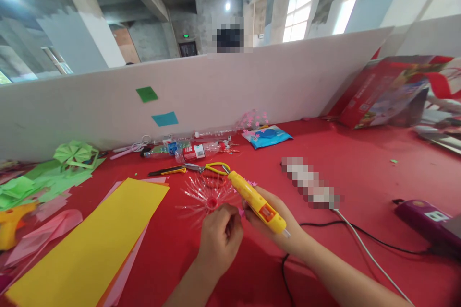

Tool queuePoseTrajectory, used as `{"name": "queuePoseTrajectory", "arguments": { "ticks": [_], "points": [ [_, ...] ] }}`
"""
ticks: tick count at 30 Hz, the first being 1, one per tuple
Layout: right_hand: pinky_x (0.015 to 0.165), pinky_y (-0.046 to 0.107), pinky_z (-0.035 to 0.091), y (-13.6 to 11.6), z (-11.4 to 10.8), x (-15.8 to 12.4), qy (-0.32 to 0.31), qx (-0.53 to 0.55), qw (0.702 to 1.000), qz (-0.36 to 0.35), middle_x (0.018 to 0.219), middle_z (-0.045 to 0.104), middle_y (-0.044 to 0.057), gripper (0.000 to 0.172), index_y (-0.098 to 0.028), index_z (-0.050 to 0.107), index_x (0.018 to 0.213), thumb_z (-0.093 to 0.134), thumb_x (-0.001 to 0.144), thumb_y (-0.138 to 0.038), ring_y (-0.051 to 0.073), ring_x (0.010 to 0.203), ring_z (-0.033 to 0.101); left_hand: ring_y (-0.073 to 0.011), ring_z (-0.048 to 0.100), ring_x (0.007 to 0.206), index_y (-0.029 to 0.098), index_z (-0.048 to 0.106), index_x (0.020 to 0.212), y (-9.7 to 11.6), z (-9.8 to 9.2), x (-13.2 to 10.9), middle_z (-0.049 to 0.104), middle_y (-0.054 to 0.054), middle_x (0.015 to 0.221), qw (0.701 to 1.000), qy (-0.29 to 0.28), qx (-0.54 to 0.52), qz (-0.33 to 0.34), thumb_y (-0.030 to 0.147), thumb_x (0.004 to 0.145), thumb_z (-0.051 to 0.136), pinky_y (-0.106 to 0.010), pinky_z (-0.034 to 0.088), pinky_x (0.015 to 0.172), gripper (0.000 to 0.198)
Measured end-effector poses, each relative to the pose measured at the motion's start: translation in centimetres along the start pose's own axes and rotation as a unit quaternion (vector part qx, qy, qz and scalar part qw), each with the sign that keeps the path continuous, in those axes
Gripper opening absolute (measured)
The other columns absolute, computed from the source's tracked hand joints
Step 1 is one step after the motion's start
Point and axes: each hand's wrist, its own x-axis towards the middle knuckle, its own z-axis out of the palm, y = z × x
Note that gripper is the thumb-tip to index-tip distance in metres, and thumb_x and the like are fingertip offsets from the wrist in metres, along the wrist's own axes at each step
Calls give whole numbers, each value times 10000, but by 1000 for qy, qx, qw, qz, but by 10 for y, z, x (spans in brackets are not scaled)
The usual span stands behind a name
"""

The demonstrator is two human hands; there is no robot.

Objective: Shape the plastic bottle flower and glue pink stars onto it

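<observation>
Right hand (266,216): we grip the yellow glue gun (254,196), nozzle toward the scissors (194,167) | Left hand (221,237): curled just beside it; we cannot tell what it holds | Fringed plastic piece (212,202): on the table (324,153), just beyond the left hand | Risk, we judge: a hot nozzle, dipping, could melt thin strips or burn our left hand

1. Bottle (217,147): red label (188,154) with a barcode (199,152) on a white panel. Lettering too small to read.
2. Green bottle (154,151): blue label (173,148) with pale marks, illegible.
3. Box (365,93): pale printed characters on red, illegible.
4. Purple tool (414,213): dark characters on a white label (437,216), not readable with certainty.
5. Lit green sign (186,36), above the door (188,49): wording illegible.
</observation>
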Motion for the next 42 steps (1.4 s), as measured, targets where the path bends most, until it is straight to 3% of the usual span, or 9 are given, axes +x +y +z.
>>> {"name": "queuePoseTrajectory", "arguments": {
  "ticks": [6, 12, 18, 21, 24, 27, 31, 35, 42],
  "points": [
    [565, 216, 431, -2, 4, -3, 58, 11, 997, -41, 706, 538, -19, 56, -202, 480, 752, 532, 773, -198, 118, 608, 513, -95, 521, 502, 183, 549, 751, 4, 3, 0, 571, 15, 594, 991, 13, -112, -71, 207, 826, 488, -193, 415, 495, 100],
    [565, 232, 441, -10, 8, -2, 68, 21, 995, -69, 689, 523, -19, 103, -208, 467, 740, 563, 771, -229, 127, 596, 521, -72, 460, 450, 182, 532, 770, 6, 6, 3, 539, 29, 608, 953, -3, -271, -139, 344, 869, 476, -190, 382, 449, 197],
    [662, 278, 462, -15, 2, 12, 80, 10, 990, -112, 776, 560, 19, 152, -204, 520, 755, 600, 788, -329, 160, 717, 544, -61, 421, 467, 191, 520, 779, 2, -15, 22, 478, 52, 606, 971, 24, -223, -84, 382, 884, 475, -176, 370, 468, 222],
    [549, 253, 431, -15, -1, 14, 97, 59, 993, -24, 663, 541, -9, 231, -195, 553, 788, 615, 756, -414, 135, 598, 509, -60, 433, 464, 192, 535, 817, -2, -33, 28, 509, 48, 632, 973, 58, -207, -84, 388, 868, 504, -173, 374, 460, 204],
    [410, 216, 310, -13, 0, 8, 82, 124, 984, 94, 471, 392, -73, 286, -177, 548, 735, 592, 735, -460, 81, 415, 359, -56, 431, 436, 195, 511, 793, -7, -42, 24, 528, 47, 639, 955, 104, -240, -142, 406, 859, 505, -166, 358, 416, 221],
    [420, 217, 335, -8, 5, -1, 66, 129, 984, 108, 497, 449, -58, 223, -178, 579, 760, 621, 690, -386, 90, 434, 409, -59, 434, 430, 198, 504, 817, -13, -39, 11, 543, 44, 639, 951, 105, -239, -167, 389, 870, 483, -167, 364, 410, 200],
    [572, 248, 466, -1, 11, -10, 98, 93, 989, 60, 719, 612, 8, 148, -197, 584, 760, 637, 699, -321, 145, 625, 576, -89, 523, 541, 197, 540, 870, -15, -30, -5, 580, 14, 699, 991, 47, -95, -77, 273, 886, 461, -190, 431, 509, 111],
    [639, 253, 470, 6, 18, -15, 75, 24, 997, -2, 779, 599, 3, 61, -205, 572, 772, 612, 743, -241, 145, 692, 579, -108, 554, 612, 201, 537, 871, -12, -24, -14, 573, 10, 695, 998, -14, 13, 68, 151, 873, 443, -202, 441, 577, 106],
    [585, 224, 395, 11, 26, -17, 68, -38, 994, -74, 722, 500, -21, 158, -206, 442, 682, 563, 740, -123, 119, 651, 496, -95, 567, 571, 209, 527, 880, -7, -21, -16, 597, 25, 689, 995, -39, 34, 85, 137, 868, 457, -182, 436, 537, 101]
  ]
}}
